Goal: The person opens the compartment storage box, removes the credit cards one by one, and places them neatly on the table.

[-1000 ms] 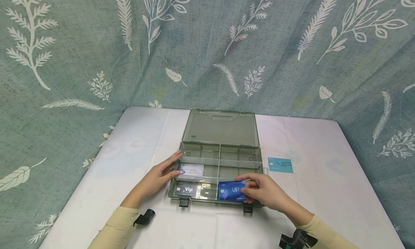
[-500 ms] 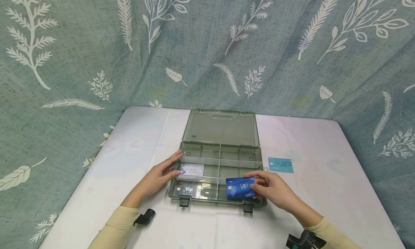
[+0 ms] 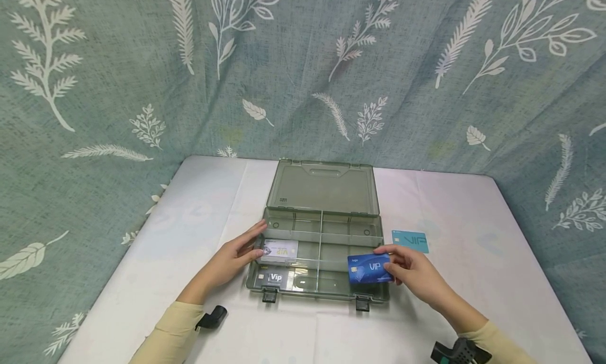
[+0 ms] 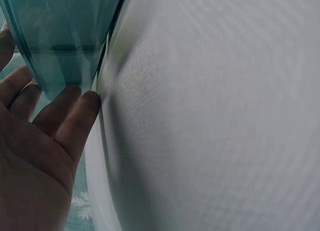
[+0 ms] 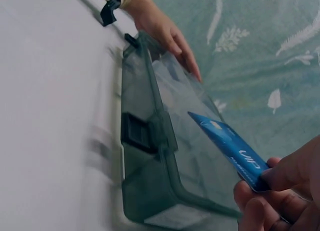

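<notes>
A blue VIP card [image 3: 366,269] is pinched at its right end by my right hand [image 3: 416,274], above the front right part of a translucent grey-green divided box [image 3: 303,295]. The right wrist view shows the card [image 5: 227,148] tilted over the box rim, thumb on top and fingers beneath. My left hand [image 3: 236,253] rests against the box's left side with its fingers extended; in the left wrist view the fingertips touch the box wall [image 4: 65,21]. Inside the box, a white VIP card [image 3: 280,250] lies in the middle left compartment and a dark grey Vip card [image 3: 272,276] in the front left one.
A teal VIP card [image 3: 410,240] lies on the white-covered table [image 3: 473,238], right of the box. The box lid [image 3: 324,188] is laid back behind it. Two black latches, one of them the right latch [image 3: 362,303], hang at the front. A patterned curtain [image 3: 303,80] surrounds the table.
My right hand has moved right with the blue card, lifting it up out of the front right compartment. The left hand stays put at the box's side.
</notes>
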`<state>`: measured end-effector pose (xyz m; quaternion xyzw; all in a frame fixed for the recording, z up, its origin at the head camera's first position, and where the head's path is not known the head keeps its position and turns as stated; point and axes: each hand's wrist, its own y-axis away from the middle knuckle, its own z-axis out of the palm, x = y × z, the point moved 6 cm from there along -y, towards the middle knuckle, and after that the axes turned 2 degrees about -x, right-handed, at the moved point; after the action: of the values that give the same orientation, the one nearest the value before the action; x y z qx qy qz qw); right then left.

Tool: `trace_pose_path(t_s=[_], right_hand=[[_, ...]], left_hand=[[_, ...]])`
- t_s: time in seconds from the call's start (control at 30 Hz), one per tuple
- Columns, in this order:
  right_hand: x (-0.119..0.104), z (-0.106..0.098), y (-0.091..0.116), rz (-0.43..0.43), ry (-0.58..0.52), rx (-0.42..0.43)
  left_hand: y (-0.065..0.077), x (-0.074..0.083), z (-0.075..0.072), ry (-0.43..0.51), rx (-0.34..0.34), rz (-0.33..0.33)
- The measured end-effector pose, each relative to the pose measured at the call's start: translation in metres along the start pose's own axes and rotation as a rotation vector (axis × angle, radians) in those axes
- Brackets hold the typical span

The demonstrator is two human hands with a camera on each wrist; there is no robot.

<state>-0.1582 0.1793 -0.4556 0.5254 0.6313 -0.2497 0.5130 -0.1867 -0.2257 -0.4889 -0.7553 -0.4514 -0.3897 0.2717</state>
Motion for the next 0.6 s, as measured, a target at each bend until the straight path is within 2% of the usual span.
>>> trace_pose_path(t_s=[0.17,0.6], right_hand=[[0.005,-0.011,0.003,0.004,-0.01,0.038],[0.019,-0.046,0.012,0.018,0.048,0.163]], left_hand=[[0.0,0.002,0.0,-0.002,0.0,-0.001],[0.0,0.004,0.0,0.011,-0.008,0.001]])
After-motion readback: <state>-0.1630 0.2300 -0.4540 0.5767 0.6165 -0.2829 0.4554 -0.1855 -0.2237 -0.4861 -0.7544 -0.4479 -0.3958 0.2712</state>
